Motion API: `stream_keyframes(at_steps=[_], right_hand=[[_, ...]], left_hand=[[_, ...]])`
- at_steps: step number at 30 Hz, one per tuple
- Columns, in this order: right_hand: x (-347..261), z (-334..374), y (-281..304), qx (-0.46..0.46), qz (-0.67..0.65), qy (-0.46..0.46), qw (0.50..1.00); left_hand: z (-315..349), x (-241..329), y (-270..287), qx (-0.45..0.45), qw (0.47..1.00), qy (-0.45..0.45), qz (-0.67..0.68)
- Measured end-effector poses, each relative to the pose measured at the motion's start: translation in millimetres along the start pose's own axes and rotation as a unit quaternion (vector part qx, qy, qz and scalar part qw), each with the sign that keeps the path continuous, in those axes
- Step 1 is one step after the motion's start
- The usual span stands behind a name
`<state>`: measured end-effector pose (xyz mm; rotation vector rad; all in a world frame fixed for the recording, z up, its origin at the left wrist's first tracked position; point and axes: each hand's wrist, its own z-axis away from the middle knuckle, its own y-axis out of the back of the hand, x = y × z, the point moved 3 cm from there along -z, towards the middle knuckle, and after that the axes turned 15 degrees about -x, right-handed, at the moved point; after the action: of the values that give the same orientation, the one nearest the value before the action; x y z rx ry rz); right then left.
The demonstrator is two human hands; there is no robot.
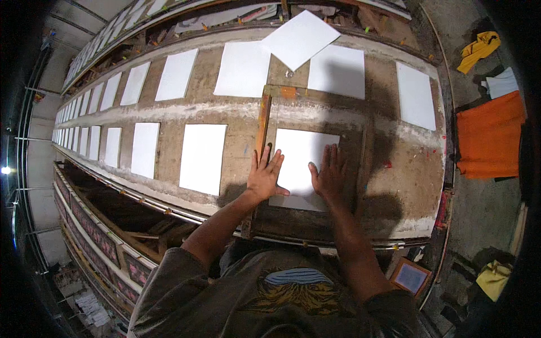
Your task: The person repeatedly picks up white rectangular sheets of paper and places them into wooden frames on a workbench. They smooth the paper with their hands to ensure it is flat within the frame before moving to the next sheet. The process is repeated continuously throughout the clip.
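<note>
A white rectangular sheet (298, 147) lies on the long brown-stained table in front of me, its lower right part in shadow. My left hand (265, 179) lies flat with fingers spread over the sheet's left edge, its fingertips by an upright wooden strip (263, 127). On the right side of the same sheet rests my right hand (329, 176), palm down, its fingers stretched out. Nothing is held in either hand. The strip looks like part of a wooden frame around the sheet, with an orange patch (288, 92) on its far bar.
Two rows of white sheets (203, 158) run along the table to the left. At the far edge a tilted sheet (301, 40) overlaps its neighbours. Orange cloth (489, 135) lies to the right. A small wood-framed screen (411, 277) leans near the table's near right corner.
</note>
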<state>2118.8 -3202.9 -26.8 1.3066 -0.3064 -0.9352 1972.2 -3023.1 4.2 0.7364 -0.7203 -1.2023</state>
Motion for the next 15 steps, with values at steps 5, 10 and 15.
stream_keyframes(at_steps=[5, 10, 15], right_hand=[[7, 0, -12, 0.022, 0.043, -0.007, 0.999], [21, 35, 17, 0.065, 0.067, -0.027, 0.995], [62, 118, 46, 0.067, -0.096, -0.187, 0.975]], left_hand=[[4, 5, 9, -0.013, 1.0, 0.007, 0.007], [15, 1, 14, 0.112, 0.988, 0.026, 0.099], [49, -33, -35, 0.334, 0.894, 0.078, 0.287]])
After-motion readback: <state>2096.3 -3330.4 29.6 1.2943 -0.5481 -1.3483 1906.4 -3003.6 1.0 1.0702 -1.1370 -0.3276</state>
